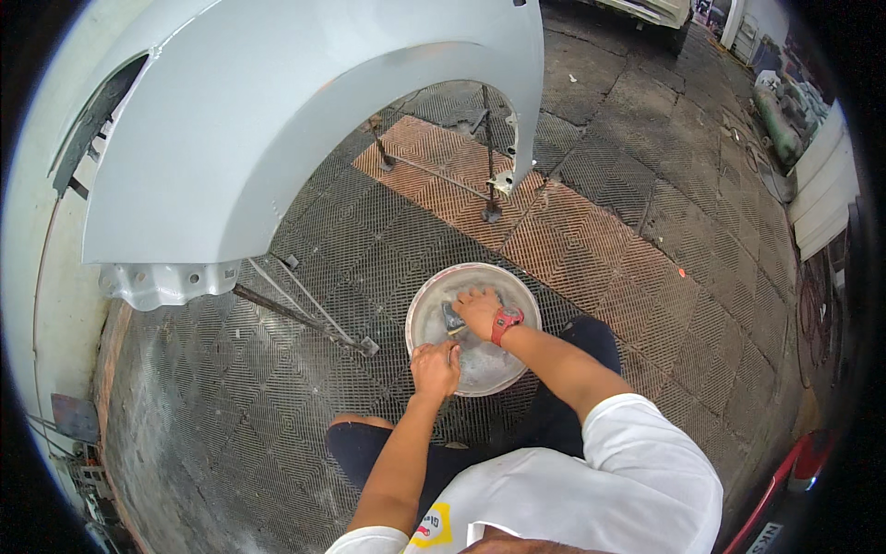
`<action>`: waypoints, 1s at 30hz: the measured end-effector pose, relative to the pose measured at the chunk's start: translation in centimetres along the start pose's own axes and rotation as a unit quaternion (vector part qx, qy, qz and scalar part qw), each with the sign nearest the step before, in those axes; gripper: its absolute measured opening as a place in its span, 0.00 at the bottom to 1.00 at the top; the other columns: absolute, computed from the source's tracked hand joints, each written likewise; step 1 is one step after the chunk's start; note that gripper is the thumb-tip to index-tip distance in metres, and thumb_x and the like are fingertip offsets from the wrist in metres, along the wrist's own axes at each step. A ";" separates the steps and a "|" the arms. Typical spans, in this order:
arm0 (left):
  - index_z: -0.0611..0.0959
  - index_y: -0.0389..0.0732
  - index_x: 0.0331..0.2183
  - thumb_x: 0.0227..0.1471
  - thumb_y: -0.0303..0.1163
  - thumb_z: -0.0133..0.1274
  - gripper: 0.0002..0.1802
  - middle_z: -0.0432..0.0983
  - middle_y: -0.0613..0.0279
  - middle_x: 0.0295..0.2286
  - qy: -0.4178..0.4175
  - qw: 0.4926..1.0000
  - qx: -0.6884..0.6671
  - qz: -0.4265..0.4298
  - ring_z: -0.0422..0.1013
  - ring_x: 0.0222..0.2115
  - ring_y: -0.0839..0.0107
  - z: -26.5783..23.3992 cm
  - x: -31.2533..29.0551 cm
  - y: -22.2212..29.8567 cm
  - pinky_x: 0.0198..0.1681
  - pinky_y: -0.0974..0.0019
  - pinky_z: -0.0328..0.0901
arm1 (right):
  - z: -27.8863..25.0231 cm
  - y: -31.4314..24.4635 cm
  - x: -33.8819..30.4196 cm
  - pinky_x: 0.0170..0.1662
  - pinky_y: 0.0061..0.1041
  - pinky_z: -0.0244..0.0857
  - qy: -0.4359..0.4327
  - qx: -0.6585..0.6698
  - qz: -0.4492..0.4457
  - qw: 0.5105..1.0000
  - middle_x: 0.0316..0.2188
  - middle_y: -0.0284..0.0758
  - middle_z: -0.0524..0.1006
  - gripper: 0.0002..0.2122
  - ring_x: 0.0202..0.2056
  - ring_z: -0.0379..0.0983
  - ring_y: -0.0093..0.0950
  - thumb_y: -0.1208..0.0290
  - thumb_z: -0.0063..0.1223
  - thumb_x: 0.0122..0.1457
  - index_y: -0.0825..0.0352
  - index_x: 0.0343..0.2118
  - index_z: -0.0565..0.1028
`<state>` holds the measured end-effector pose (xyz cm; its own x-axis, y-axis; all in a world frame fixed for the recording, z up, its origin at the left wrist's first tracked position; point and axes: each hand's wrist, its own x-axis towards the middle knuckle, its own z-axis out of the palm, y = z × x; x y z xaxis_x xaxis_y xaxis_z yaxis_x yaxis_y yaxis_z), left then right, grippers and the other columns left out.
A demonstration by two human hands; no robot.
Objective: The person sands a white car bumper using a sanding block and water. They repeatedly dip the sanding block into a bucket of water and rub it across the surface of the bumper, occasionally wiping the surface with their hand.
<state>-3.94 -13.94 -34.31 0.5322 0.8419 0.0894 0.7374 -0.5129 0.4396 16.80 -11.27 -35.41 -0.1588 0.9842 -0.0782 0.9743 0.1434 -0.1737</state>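
A round, pale basin (489,377) with a worn rim sits on the floor in front of me, cloudy greyish wet material inside it. My right hand (475,312), a red watch on its wrist, reaches into the basin with its fingers spread. Under and beside those fingers lies a dark grey flat piece (451,317), with a small yellowish edge showing below it. My left hand (436,369) is closed at the basin's left side, knuckles up. What its fingers grip is hidden.
A large grey car fender (249,102) is propped on a thin metal stand (323,323) just ahead and left. Gridded floor tiles (591,240), black and reddish, surround the basin. A green cylinder (778,125) lies far right; a vehicle (651,11) stands at the back.
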 end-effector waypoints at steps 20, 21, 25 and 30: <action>0.78 0.47 0.65 0.65 0.47 0.55 0.32 0.73 0.36 0.62 -0.286 0.954 -0.047 -0.076 0.71 0.62 0.37 11.4 9.3 -3.5 0.67 0.42 0.65 | -2.2 3.7 -7.7 0.46 0.46 0.77 0.285 0.325 0.130 0.892 0.51 0.44 0.81 0.25 0.47 0.82 0.50 0.51 0.63 0.67 0.68 0.55 0.71; 0.77 0.47 0.67 0.65 0.47 0.55 0.33 0.70 0.38 0.65 -0.290 0.955 0.007 -0.062 0.69 0.64 0.37 12.4 8.8 -3.5 0.68 0.43 0.64 | -1.9 3.4 -8.0 0.44 0.45 0.78 0.290 0.303 0.121 0.900 0.51 0.43 0.81 0.25 0.46 0.83 0.49 0.52 0.63 0.66 0.67 0.55 0.71; 0.73 0.46 0.70 0.64 0.48 0.55 0.37 0.60 0.40 0.71 -0.422 0.900 0.065 -0.085 0.65 0.68 0.39 15.8 9.6 -4.3 0.71 0.43 0.60 | -1.2 3.0 -8.1 0.39 0.43 0.79 0.331 0.265 0.107 0.899 0.49 0.40 0.81 0.24 0.43 0.83 0.45 0.53 0.64 0.65 0.65 0.54 0.73; 0.83 0.43 0.61 0.64 0.47 0.55 0.29 0.78 0.40 0.59 -0.403 0.913 0.021 -0.057 0.75 0.60 0.43 18.7 13.2 -9.7 0.65 0.42 0.66 | -1.3 2.9 -8.1 0.40 0.40 0.79 0.354 0.280 0.118 0.884 0.50 0.41 0.82 0.25 0.44 0.84 0.44 0.53 0.66 0.65 0.66 0.55 0.73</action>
<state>3.72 -1.01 -54.06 0.5719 0.5014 -0.6493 0.8133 -0.4497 0.3691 21.10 -18.70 -33.98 0.3719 0.8261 0.4234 0.7031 0.0471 -0.7095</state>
